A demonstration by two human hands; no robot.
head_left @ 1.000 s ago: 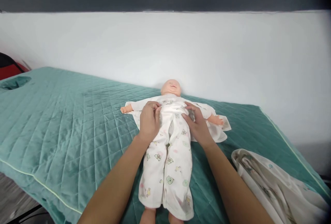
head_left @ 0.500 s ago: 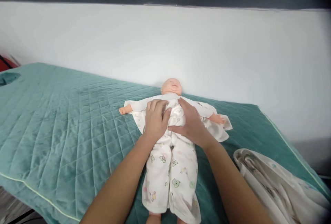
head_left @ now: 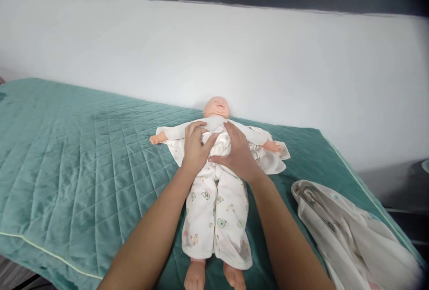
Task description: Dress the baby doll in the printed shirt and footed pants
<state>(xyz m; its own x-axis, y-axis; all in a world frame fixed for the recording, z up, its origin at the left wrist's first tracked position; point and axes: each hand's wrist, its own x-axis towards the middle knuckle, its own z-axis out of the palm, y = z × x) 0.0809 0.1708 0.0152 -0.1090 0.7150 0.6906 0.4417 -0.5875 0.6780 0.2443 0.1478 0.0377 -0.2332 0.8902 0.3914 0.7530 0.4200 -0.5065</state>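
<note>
A baby doll [head_left: 216, 107] lies on its back, head toward the wall, arms spread wide. It wears a white long-sleeved top and white trousers [head_left: 198, 198] printed with small green animals. My left hand [head_left: 197, 147] rests on the left side of the doll's waist, fingers bent and thumb apart. Over the opposite side lies my right hand [head_left: 236, 151], its thumb spread from its fingers across the bunched waist cloth. Both touch the gathered fabric; the undersides of my fingers are hidden. Beneath the arms spreads an open white garment [head_left: 276, 161]. Bare feet show below the trouser legs.
A green quilted cover [head_left: 100, 156] with light piping lies under the doll. Crumpled white printed cloth [head_left: 348, 232] sits at the right, beside my right forearm. A white wall [head_left: 187, 48] rises directly behind the doll's head.
The view has shifted slightly, so the doll appears higher and further left, with more of its feet showing. My hands stay at the doll's waist, with little visible movement.
</note>
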